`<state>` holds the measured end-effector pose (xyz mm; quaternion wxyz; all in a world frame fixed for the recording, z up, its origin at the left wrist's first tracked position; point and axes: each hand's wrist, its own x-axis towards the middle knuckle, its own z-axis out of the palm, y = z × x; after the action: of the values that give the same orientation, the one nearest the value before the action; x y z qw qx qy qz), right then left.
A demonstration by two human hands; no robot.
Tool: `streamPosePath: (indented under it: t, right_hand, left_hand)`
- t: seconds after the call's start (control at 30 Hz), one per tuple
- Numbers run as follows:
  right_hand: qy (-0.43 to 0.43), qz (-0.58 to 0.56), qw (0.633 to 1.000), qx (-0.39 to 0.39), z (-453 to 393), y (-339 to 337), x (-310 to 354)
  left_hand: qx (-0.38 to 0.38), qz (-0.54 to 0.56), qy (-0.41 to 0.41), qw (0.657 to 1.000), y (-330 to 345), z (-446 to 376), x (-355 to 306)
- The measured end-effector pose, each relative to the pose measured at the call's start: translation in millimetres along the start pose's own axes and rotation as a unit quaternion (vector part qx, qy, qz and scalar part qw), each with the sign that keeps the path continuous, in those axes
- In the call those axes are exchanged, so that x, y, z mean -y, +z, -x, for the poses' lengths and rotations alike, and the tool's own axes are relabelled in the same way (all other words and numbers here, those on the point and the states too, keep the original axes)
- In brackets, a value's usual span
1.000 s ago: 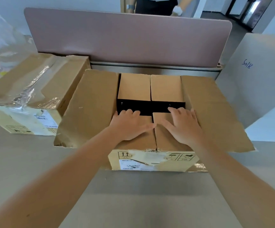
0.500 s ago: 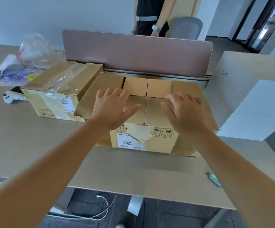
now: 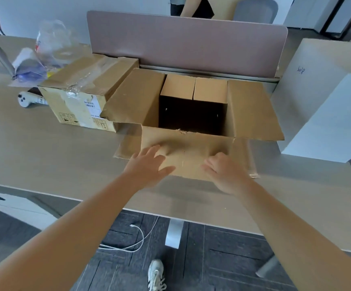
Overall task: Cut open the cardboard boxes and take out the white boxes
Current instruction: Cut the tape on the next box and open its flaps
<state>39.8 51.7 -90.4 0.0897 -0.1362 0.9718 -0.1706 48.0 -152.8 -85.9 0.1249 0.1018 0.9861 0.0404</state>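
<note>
The open box is seen on the counter, in front of the pink divider. Its side flaps are spread left and right, the two far flaps are stood up against the divider, and the near flaps are folded down toward the counter edge. The inside of the box is dark; whether a white box lies in it cannot be told.

The left hand is laid flat on the near flaps at their left part, its fingers straight and slightly spread, thumb out to the right. The right hand is laid on the right part of the same flaps, fingers relaxed and close together; nothing is pinched by either hand.

A second box, still taped, is set just left of the open one, touching its left flap. A large white box is stood at the right. A plastic bag and a white controller are seen at far left.
</note>
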Motion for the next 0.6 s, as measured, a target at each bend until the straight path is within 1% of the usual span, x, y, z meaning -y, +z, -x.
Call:
streamPosePath:
  t: [0.07, 0.13, 0.23, 0.3, 0.37, 0.43, 0.6]
  right_hand:
    - [0.009, 0.001, 1.0, 0.003, -7.9, 0.5, -1.4]
    - [0.015, -0.001, 1.0, -0.012, -16.1, -5.5, -0.1]
    - [0.008, 0.002, 0.997, -0.074, -33.6, -24.7, 4.3]
    - [0.002, 0.004, 0.993, -0.115, -51.2, -39.4, 8.0]
    - [0.008, 0.0, 0.993, -0.121, -73.6, -51.8, 9.9]
    - [0.034, -0.007, 0.994, -0.107, -97.3, -61.1, 7.8]
    - [0.104, -0.042, 0.992, -0.058, -141.1, -71.7, -4.7]
  left_hand:
    - [0.001, 0.003, 0.0, 1.0, 2.8, -8.3, 0.3]
    - [-0.039, 0.006, 0.01, 0.999, -5.0, -16.3, 0.2]
    - [-0.109, 0.022, 0.037, 0.993, -32.7, -34.7, 3.6]
    - [-0.12, 0.034, 0.044, 0.991, -53.0, -56.0, 6.6]
    - [-0.115, 0.032, 0.037, 0.992, -69.6, -83.1, 10.4]
    - [-0.1, 0.04, 0.034, 0.994, -79.9, -113.2, 14.9]
    - [-0.01, 0.111, 0.018, 0.994, -83.5, -174.7, 23.6]
